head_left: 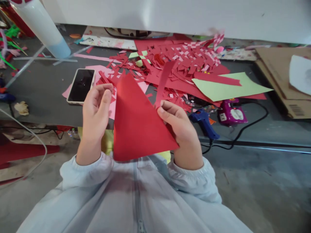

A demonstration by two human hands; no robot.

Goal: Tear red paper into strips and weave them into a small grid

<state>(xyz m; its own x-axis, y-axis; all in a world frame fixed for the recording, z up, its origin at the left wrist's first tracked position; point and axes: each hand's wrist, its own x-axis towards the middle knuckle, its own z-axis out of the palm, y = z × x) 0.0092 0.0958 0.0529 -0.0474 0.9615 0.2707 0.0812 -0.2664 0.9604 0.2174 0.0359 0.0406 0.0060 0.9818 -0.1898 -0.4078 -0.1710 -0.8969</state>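
A folded-looking sheet of red paper (139, 123) hangs in front of my jacket, its narrow end pointing away from me. My right hand (178, 121) pinches a red paper strip (165, 77) between thumb and fingers, at the sheet's right edge. The strip stands up from the pinch, and the sheet seems held there too. On the other side, my left hand (96, 110) is loosely curled beside the sheet's left edge, thumb and fingertips apart, with nothing visible in it. Red and pink paper scraps (179, 58) are heaped on the table behind.
A phone (81, 84) lies left of the scraps. Light green paper (218, 89), a blue glue gun (205, 123) and a purple box (232, 111) with a cable lie to the right, before flat cardboard (279, 84). A white bottle (46, 29) stands at the back left.
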